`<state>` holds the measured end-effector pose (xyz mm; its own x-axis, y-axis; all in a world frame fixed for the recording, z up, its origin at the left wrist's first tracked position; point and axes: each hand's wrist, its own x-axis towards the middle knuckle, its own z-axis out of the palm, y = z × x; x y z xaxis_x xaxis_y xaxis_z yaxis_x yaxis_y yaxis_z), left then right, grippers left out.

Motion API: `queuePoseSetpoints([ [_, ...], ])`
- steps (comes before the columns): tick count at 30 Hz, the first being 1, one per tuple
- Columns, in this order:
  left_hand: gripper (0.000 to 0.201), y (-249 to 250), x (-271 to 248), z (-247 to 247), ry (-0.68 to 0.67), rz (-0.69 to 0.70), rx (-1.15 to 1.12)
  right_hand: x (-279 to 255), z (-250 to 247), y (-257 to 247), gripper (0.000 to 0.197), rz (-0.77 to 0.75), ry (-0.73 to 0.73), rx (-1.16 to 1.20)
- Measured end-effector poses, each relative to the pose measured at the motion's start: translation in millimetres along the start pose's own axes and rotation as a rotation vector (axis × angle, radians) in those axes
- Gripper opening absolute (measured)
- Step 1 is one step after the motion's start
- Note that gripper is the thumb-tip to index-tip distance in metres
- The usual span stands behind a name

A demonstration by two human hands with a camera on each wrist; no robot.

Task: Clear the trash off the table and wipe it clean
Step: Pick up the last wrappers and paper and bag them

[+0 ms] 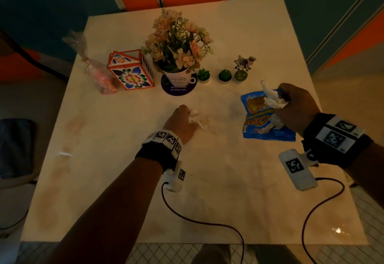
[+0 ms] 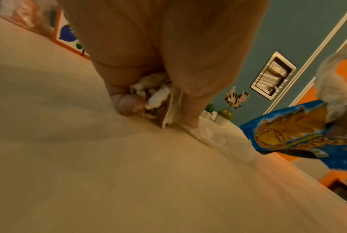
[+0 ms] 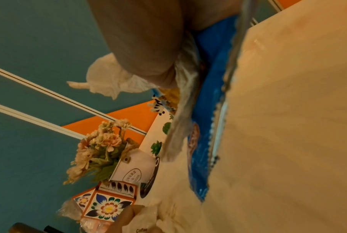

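With the right hand (image 1: 296,108) clutching the blue foil snack bag (image 1: 268,126) and a white crumpled tissue (image 1: 272,99) at 3 o'clock, the left hand (image 1: 181,122), pinching another crumpled white napkin (image 1: 197,118), should gather every loose fold off the pale tabletop (image 1: 207,191) before lifting.

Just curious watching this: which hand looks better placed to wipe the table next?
Probably the left hand: it presses a crumpled tissue onto the table. The right hand grips the blue chip bag and another tissue.
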<state>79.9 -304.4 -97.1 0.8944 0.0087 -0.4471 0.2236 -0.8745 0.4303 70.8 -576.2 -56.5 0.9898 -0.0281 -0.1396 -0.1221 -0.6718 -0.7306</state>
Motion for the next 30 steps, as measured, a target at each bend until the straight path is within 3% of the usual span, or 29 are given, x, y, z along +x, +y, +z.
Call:
queuePoseSetpoints([
  [4,0.069,8,1,8,0.018,-0.019,0.029,0,1,13,0.039,0.026,0.01,0.017],
  [7,0.092,12,2,14,0.021,-0.042,0.059,1,3,19,0.027,0.051,0.014,0.032],
  [9,0.097,17,3,18,0.029,-0.075,0.086,1,2,20,0.026,0.048,0.014,0.039],
  [13,0.067,27,1,26,0.083,-0.04,0.195,-1,1,14,0.042,0.017,0.01,0.045],
  [16,0.048,28,-1,31,0.088,0.047,0.255,-1,2,14,0.033,0.021,0.023,0.035],
  [22,0.05,21,-8,33,0.092,0.112,0.385,1,11,-2,0.028,0.035,-0.006,0.02],
  [25,0.047,22,-11,29,0.083,0.116,0.397,5,21,-14,0.036,0.014,-0.065,0.0],
  [28,0.042,12,-11,8,0.014,-0.024,0.09,8,28,-24,0.032,0.026,-0.114,-0.011],
  [30,0.023,-3,-14,-9,0.002,-0.123,-0.257,7,29,-27,0.034,0.007,-0.125,-0.008],
])
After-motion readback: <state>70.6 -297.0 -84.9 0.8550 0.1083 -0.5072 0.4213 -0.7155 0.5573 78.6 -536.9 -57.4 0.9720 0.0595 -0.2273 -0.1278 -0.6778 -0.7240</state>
